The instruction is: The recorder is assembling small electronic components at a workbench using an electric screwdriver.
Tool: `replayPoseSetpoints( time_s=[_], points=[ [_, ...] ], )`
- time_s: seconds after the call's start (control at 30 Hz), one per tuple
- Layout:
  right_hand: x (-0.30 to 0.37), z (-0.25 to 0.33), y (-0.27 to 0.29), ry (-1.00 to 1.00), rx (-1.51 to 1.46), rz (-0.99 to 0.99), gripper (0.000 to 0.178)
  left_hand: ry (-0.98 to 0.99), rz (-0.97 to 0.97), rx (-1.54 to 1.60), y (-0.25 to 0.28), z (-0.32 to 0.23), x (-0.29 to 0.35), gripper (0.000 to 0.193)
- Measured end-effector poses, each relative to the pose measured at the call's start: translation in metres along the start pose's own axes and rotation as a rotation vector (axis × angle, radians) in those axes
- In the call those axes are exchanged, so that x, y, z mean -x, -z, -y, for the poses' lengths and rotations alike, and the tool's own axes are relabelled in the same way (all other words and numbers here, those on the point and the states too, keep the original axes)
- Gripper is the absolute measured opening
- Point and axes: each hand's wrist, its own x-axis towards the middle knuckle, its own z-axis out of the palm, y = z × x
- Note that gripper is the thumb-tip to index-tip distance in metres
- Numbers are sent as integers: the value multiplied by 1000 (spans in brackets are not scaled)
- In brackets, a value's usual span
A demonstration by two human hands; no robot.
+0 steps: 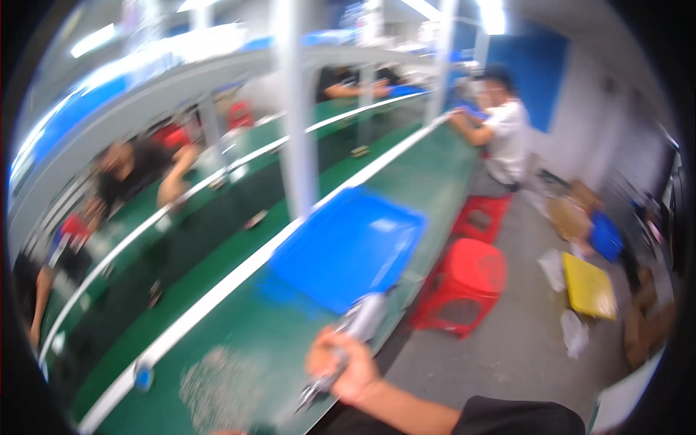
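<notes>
My right hand [341,364] is closed around a silver-grey air nipper [365,319]. Its thick cylindrical body points away from me, and its narrow jaws angle down toward the near left. Blur hides its finer details. Just beyond the tool lies a shallow blue tray [348,250] on the green bench top [290,319]. To the left of my hand is a loose pile of small, pale, see-through pieces [221,388]. Only a sliver of skin, probably my left hand [229,433], shows at the lower edge; its fingers are hidden.
A white rail [217,291] and an upright post [296,116] border the bench's left side. Beyond runs a green conveyor [196,279] carrying small parts, with people opposite. Red stools [470,279] stand right; a person in white [507,130] works farther along. A yellow bin [589,285] lies on the floor.
</notes>
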Motion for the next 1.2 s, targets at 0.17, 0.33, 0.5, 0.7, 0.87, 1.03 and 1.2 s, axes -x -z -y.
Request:
replayPoseSetpoints(
  time_s=[0.17, 0.33, 0.5, 0.7, 0.87, 1.03, 1.2],
  points=[
    [-1, 14, 15, 79, -55, -32, 15, -206, -43, -53, 21, 36, -48, 6],
    [-3, -8, 27, 102, -15, 57, 14, -24, -116, -124, 80, 118, -102, 2],
    [-2, -1, 30, 80, -17, 71, 14, 120, -168, -240, 98, 143, -151, 13],
    [-4, 2, 34, 78, -6, 83, 14, -159, -73, -372, 48, 136, -215, 20],
    [-1, 3, 35, 50, -17, 70, 14, -59, -4, -661, 6, 146, -272, 38],
    [-1, 1, 35, 41, -24, 62, 14, -1, -22, -756, -13, 160, -296, 43],
    [-7, 1, 38, 4, -23, 101, 14, -79, 34, -788, -3, 174, -317, 44]
  ],
)
